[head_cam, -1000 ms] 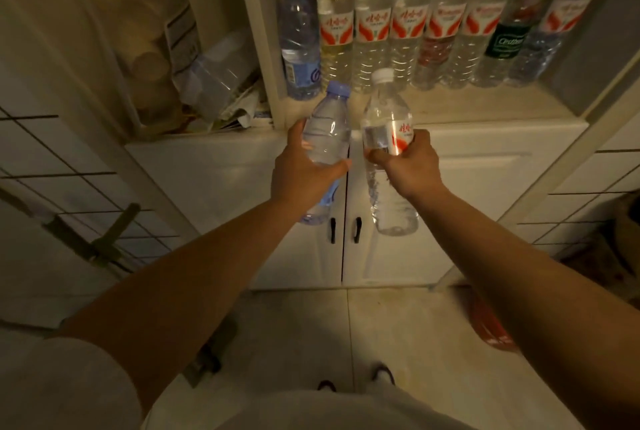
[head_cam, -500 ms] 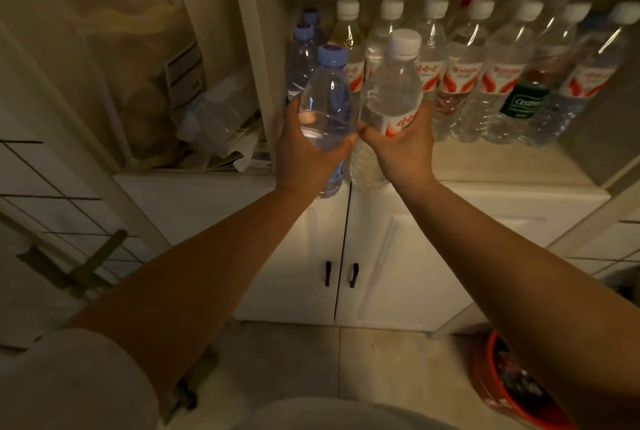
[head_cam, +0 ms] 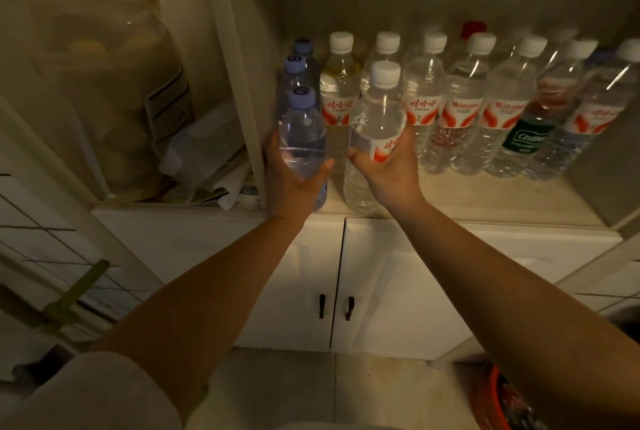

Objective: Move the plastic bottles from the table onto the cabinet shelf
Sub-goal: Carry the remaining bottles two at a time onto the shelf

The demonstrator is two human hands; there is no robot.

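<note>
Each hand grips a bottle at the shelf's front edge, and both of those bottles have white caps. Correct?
Not quite. The head view shows the left hand gripping a blue-capped bottle; only the right hand's bottle has a white cap.

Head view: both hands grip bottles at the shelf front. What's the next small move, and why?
Probably let go: the left hand grips the blue-capped clear plastic bottle, the right hand the white-capped red-labelled bottle, both apparently standing upright on the cabinet shelf.

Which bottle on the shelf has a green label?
The clear plastic bottle with the dark green label, standing near the row's right end; its neighbours' labels are red and white.
</note>
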